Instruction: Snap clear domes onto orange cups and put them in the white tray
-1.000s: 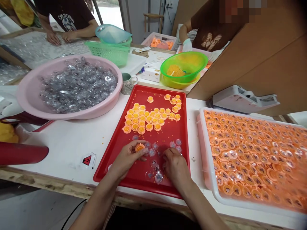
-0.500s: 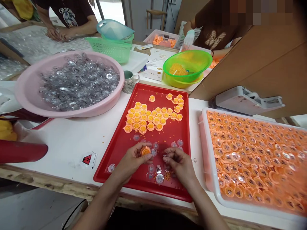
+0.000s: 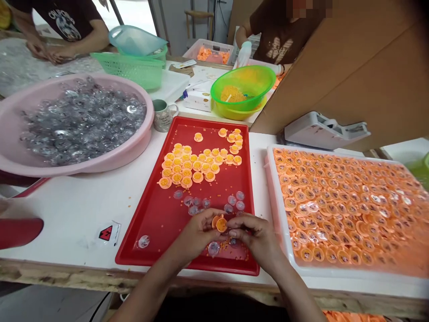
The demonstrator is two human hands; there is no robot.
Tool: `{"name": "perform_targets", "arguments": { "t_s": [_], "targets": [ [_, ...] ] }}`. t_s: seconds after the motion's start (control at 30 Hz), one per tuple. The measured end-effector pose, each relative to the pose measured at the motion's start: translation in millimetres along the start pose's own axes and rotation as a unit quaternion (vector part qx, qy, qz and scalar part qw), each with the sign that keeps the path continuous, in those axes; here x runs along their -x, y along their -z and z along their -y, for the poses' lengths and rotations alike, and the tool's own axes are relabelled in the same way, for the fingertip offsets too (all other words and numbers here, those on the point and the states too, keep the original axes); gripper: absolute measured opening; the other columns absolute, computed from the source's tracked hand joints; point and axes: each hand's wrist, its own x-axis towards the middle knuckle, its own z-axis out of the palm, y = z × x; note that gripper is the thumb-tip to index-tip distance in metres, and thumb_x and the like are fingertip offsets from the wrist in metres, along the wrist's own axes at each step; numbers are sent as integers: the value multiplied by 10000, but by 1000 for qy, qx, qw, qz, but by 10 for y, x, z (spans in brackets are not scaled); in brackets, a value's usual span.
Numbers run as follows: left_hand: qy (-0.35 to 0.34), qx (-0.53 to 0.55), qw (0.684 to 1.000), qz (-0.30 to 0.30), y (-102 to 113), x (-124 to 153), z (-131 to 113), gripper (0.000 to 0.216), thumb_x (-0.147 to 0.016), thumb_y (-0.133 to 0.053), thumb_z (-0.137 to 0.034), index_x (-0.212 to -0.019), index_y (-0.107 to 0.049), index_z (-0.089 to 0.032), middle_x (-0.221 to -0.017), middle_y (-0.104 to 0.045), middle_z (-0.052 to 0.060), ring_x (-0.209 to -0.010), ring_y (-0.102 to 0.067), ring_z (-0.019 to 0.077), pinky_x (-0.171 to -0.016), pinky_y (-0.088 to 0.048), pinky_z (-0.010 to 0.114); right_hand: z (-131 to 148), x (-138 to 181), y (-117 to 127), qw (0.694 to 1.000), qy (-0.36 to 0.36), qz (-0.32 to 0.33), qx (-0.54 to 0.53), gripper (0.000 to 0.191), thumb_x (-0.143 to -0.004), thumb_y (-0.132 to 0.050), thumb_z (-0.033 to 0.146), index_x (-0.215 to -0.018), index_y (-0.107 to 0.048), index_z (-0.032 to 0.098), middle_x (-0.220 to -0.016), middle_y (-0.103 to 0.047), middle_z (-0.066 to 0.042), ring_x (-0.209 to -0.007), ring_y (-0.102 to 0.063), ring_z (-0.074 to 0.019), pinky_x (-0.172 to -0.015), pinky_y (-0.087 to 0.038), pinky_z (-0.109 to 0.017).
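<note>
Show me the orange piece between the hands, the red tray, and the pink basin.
orange piece [image 3: 221,225], head view, its middle
red tray [image 3: 147,214], head view, bare floor
pink basin [image 3: 100,165], head view, front rim

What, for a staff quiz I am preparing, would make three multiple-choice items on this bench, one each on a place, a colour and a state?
1. Where does the mug stand?
A. Inside the green bowl
B. On the table, between the pink basin and the red tray
C. On the white tray of orange pieces

2. What colour is the tray under the hands?
A. Red
B. Blue
C. White

3. What are the hands doing?
A. Resting flat on the table
B. Lifting the pink basin
C. The left hand and right hand together hold an orange piece over the tray

Answers:
1. B, since the mug stands just past the basin's rim, by the tray's top corner.
2. A, since the tray shows red around the pieces.
3. C, since the fingers of both hands meet at the piece.
</note>
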Motion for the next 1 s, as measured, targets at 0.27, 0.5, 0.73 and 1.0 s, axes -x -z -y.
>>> {"name": "perform_targets", "arguments": {
  "t_s": [0.27,0.5,0.73,1.0],
  "targets": [
    [-59,-103,991,62,-140,-35,13,178,-737,-637,-138,-914,-652,-132,-856,-657,31,-832,-613,179,-748,-475,279,106,44,-45,949,196,-7,247,265,-887,-490,70,-876,-697,235,-860,-662,-53,-787,-619,-174,-682,-510,-277],
    [-110,-137,984,0,-145,15,7,263,-763,-618,-167,-1025,-640,-147,-966,-680,57,-933,-631,200,-827,-496,297,-12,160,-174,981,71,-145,104,163,-868,-596,163,-1013,-587,235,-837,-686,-1,-720,-671,-146,-638,-555,-232],
    [-217,-200,955,-25,-187,80,38,229,-831,-600,-184,-1052,-661,-183,-1017,-715,57,-919,-679,181,-831,-539,279,100,237,-170,967,133,-180,125,110,-872,-592,123,-873,-625,228,-759,-663,36,-657,-633,-101,-612,-502,-184],
    [-274,-185,943,-30,-219,120,67,248,-830,-617,-137,-1065,-657,-205,-1045,-721,58,-896,-701,158,-748,-574,222,161,268,-162,962,176,-181,107,158,-881,-556,78,-893,-620,221,-764,-631,24,-684,-609,-108,-625,-482,-203]
  ]
}}
